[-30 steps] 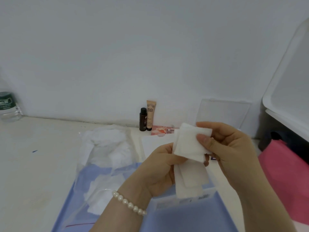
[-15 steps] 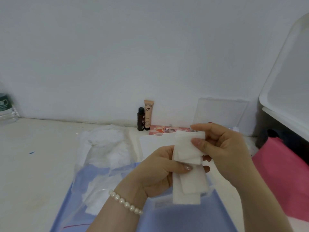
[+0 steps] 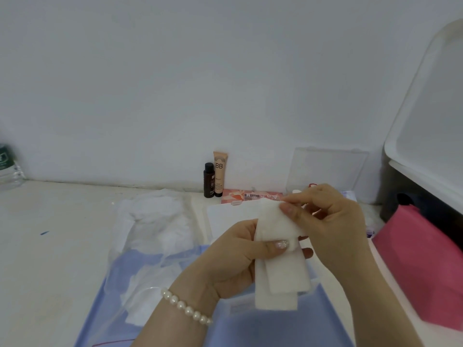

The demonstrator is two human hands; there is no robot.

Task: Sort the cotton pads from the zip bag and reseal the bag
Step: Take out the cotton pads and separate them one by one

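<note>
- The left hand (image 3: 233, 256) has its fingers curled round a stack of cotton pads (image 3: 280, 271), thumb pressed across the front.
- The right hand (image 3: 333, 221) pinches the top pad's upper edge.
- The clear zip bag (image 3: 150, 246) lies on the table (image 3: 50, 246) to the left, with more white pads inside.
</note>
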